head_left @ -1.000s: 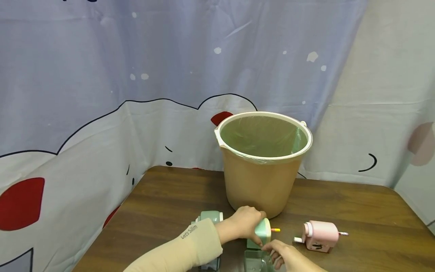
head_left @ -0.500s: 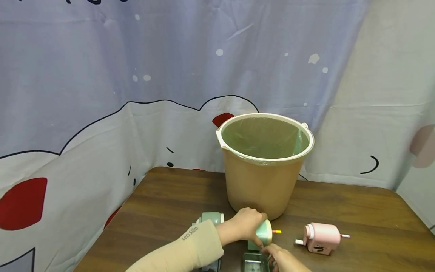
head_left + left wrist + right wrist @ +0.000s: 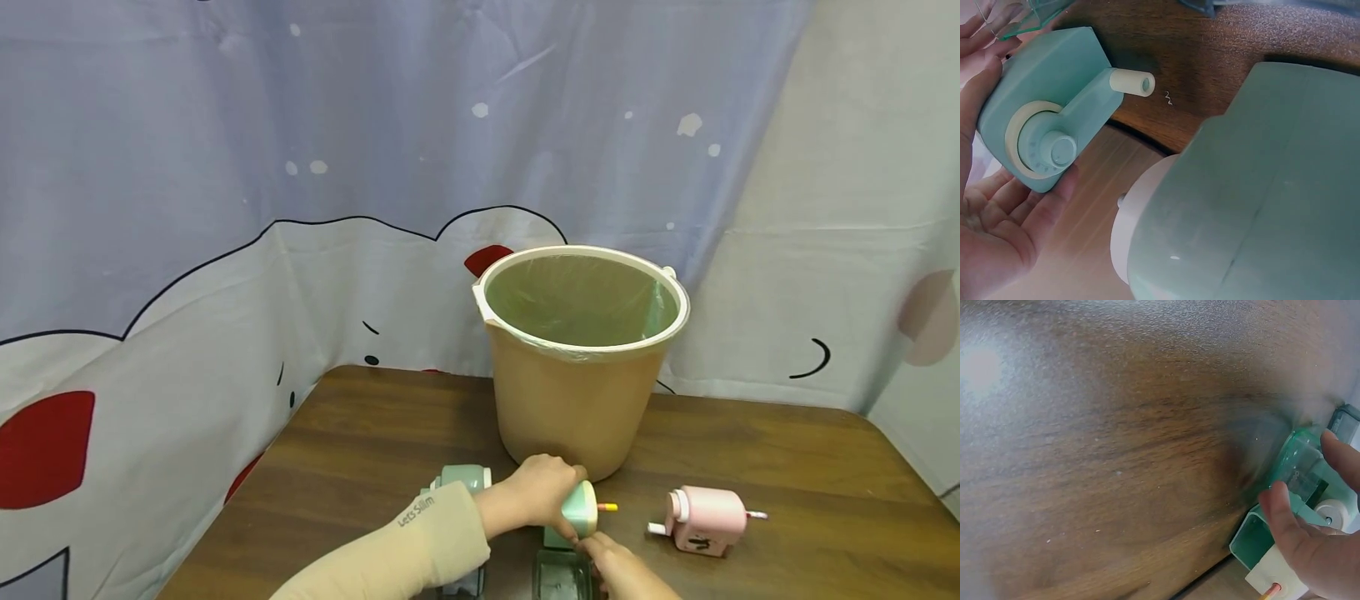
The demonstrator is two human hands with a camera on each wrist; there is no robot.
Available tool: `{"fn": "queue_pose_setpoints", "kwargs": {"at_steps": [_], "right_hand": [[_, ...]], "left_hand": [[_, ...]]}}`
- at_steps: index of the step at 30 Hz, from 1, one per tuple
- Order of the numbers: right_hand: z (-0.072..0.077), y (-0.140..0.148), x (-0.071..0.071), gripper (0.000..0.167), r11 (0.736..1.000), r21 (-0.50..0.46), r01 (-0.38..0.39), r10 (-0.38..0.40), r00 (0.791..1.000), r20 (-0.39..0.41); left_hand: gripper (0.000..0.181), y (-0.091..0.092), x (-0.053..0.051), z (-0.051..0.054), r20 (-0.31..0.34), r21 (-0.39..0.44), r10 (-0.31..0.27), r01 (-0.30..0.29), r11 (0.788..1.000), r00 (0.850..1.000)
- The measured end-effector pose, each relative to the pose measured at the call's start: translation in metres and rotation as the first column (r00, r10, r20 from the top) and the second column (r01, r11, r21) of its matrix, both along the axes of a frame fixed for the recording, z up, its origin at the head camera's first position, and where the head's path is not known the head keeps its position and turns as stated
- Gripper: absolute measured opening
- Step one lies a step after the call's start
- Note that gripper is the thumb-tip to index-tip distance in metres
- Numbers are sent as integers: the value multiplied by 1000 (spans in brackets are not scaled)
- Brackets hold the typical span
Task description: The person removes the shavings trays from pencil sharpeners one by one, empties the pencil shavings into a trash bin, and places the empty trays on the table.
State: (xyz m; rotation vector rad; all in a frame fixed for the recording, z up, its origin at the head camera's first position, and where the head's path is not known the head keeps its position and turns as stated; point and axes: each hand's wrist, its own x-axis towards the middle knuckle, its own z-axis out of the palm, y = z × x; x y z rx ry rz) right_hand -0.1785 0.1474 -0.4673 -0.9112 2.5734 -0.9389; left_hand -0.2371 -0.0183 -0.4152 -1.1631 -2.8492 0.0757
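My left hand [image 3: 540,493] grips a mint-green crank pencil sharpener [image 3: 579,510] from above and behind. A yellow-and-red pencil [image 3: 608,507] sticks out of its cream front. The left wrist view shows its crank handle [image 3: 1132,82], with the left fingers wrapped round the body. My right hand [image 3: 628,571] holds a clear green shavings drawer [image 3: 562,577] just below the sharpener, thumb and fingers at the drawer's sides. In the right wrist view, the sharpener's drawer slot [image 3: 1252,542] gapes beside the clear drawer [image 3: 1297,465]. The left forearm partly covers a second, grey-green sharpener [image 3: 467,477].
A beige bucket [image 3: 577,400] with a clear liner stands right behind the left hand. To the right sits a pink crank sharpener [image 3: 707,521] with a pencil in it. Tiny shavings [image 3: 1169,98] lie on the wooden table [image 3: 405,417]. A printed curtain hangs behind.
The right hand has shifted left, and the clear drawer has turned from a tilt to lie with its open top up. The left hand and its sharpener have stayed almost still.
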Motion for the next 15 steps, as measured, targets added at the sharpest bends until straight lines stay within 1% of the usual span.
{"fn": "queue_pose_setpoints", "kwargs": {"at_steps": [3, 5, 6, 7, 9, 10, 12, 15], "right_hand": [[0, 0, 0, 47, 998, -54, 11, -8, 998, 54], [0, 3, 0, 48, 995, -97, 10, -3, 997, 72], [1, 5, 1, 49, 993, -114, 0, 7, 998, 63], [2, 7, 2, 50, 992, -122, -24, 28, 999, 31], [4, 12, 2, 52, 990, -123, -72, 65, 996, -64], [6, 14, 3, 52, 989, -121, -87, 75, 992, -99], [13, 19, 3, 52, 987, -131, -98, 81, 989, -128], [24, 29, 2, 46, 987, -144, -72, 52, 989, -135]], "left_hand": [[58, 0, 1, 1, 4, -5, 1, -1, 1000, 1000], [58, 1, 2, 1, 2, -13, 2, -2, 1000, 1000], [58, 1, 2, 2, 1, -21, 4, -4, 1000, 1000], [59, 2, 3, 2, 2, -27, 10, -10, 1000, 1000], [60, 3, 5, 3, 6, -46, 24, -24, 999, 1000], [61, 4, 6, 3, 10, -55, 30, -30, 998, 999], [62, 4, 7, 4, 25, -64, 46, -44, 997, 999], [63, 2, 8, 5, 45, -58, 62, -59, 997, 997]]}}
